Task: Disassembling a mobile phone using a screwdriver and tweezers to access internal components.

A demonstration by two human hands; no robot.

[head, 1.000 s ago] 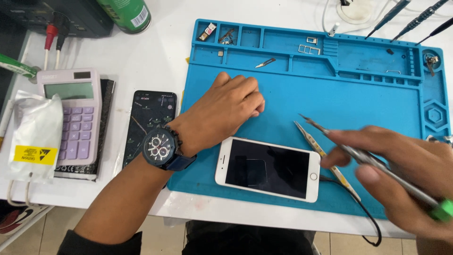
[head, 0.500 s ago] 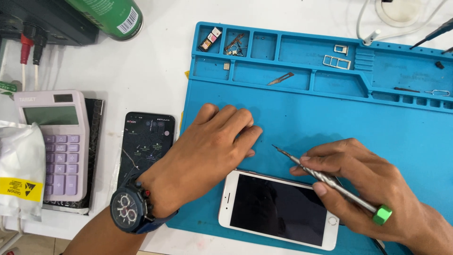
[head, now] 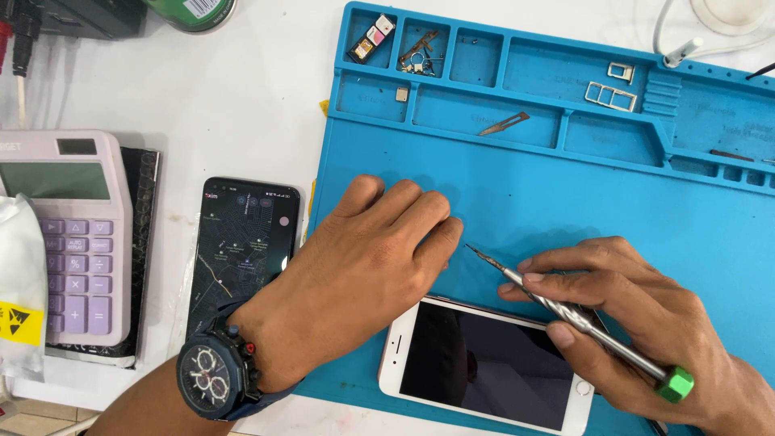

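My left hand (head: 367,266) rests palm down on the blue silicone work mat (head: 565,186), fingers curled, holding nothing that shows; a dark wristwatch (head: 216,378) is on its wrist. My right hand (head: 638,323) grips a thin metal screwdriver (head: 577,319) with a green end cap, its tip pointing left toward my left fingertips. Tweezers seen earlier are hidden if still held. A white smartphone (head: 484,363) with a dark screen lies face up on the mat just below both hands.
A black phone (head: 242,250) with a lit screen lies left of the mat. Further left sit a lilac calculator (head: 69,242) and a white bag (head: 20,307). The mat's top compartments hold small metal parts (head: 416,50), a blade (head: 502,123) and card trays (head: 611,95).
The view has moved closer and down. My right hand with the screwdriver came left, over the white phone's upper edge, its tip now near my left fingers. The left hand stayed in place.
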